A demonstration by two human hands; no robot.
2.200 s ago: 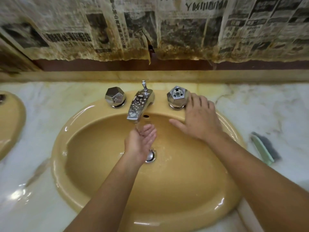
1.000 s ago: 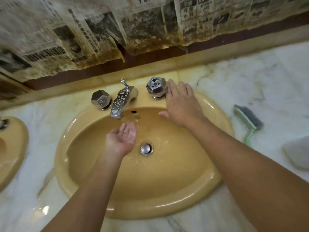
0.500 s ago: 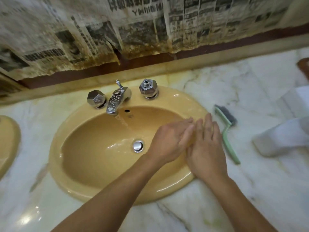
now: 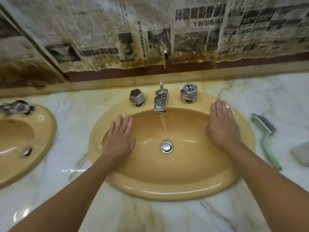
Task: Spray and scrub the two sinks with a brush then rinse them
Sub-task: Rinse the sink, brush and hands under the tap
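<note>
Left hand [image 4: 120,137] and right hand [image 4: 221,127] lie flat, fingers straight, holding nothing, on wet sink [image 4: 167,186] walls; brush [image 4: 265,139] on counter right: light, stiff, likely slippery—grip handle.

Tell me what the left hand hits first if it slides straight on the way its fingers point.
Probably the left faucet knob. The left hand lies flat on the sink rim, pointing up toward it; depth is unclear, so it could pass beside it.

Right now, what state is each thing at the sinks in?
Faucet: running.
Sink: wet, drain stopper not holding water.
Left hand: flat on sink's left wall.
Right hand: flat on its right rim.
Brush: lying unheld on counter.
Second sink: no water running.
</note>
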